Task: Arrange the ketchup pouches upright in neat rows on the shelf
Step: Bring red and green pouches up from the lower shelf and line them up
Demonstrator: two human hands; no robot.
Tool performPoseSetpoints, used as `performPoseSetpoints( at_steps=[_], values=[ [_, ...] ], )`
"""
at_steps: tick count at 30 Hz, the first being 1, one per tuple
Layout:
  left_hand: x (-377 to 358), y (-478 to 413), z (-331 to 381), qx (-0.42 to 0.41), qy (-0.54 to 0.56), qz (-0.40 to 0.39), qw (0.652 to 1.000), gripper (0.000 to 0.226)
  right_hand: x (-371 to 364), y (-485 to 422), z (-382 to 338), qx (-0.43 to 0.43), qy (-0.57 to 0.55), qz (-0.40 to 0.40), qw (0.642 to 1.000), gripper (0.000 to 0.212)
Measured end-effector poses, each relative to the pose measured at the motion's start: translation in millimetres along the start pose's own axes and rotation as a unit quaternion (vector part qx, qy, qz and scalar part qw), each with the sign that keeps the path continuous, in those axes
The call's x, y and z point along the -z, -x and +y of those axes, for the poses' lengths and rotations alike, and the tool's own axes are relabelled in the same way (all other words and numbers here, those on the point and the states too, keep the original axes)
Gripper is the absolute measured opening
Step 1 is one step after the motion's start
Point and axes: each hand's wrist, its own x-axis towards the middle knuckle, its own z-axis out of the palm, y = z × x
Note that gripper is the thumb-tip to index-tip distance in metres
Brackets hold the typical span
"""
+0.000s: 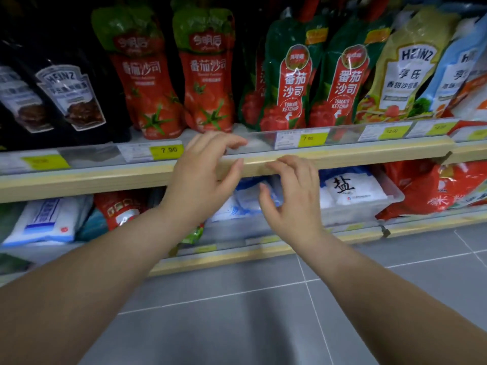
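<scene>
Ketchup pouches (208,72) stand above both empty hands (200,177).

Salt bags (347,191), grey floor tiles (263,325)

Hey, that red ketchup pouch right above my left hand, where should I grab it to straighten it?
Probably at its narrow waist, from the front. The red ketchup pouch pinches in between its green top and its wide base, so the left hand, open just below it, could wrap that part. The clear shelf rail hides the base.
</scene>
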Motion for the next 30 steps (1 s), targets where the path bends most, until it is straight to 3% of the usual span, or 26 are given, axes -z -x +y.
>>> performPoseSetpoints(
  at_steps=[3,7,9,12,18,22,25,28,30],
  values=[
    [21,44,-24,0.019,0.018,-0.031,0.999,0.021,-24,24,-22,0.06,-0.026,-0.121,0.991,0.031],
    [43,93,-60,0.082,0.004,-0.092,0.992,0.022,-60,44,-48,0.08,-0.021,-0.311,0.947,0.059],
    [51,110,-75,0.107,-0.014,-0.109,0.988,0.024,-79,48,-58,0.082,-0.007,-0.367,0.927,0.07],
    [60,129,-90,0.134,-0.035,-0.119,0.983,0.029,-100,50,-68,0.089,0.02,-0.4,0.912,0.063],
    [68,138,-105,0.133,-0.033,-0.159,0.978,0.059,-97,49,-74,0.106,-0.003,-0.335,0.936,0.032],
    [59,133,-103,0.216,0.055,-0.169,0.96,0.083,-73,36,-85,0.113,-0.062,-0.23,0.965,0.02],
    [47,126,-98,0.272,0.139,-0.151,0.94,0.081,-58,20,-95,0.04,-0.099,-0.179,0.978,0.018],
    [36,116,-91,0.282,0.18,-0.123,0.934,0.063,-50,2,-101,-0.049,-0.147,-0.15,0.977,0.016],
    [33,110,-85,0.28,0.192,-0.108,0.934,0.063,-46,-12,-103,-0.107,-0.183,-0.138,0.967,0.012]
  ],
)
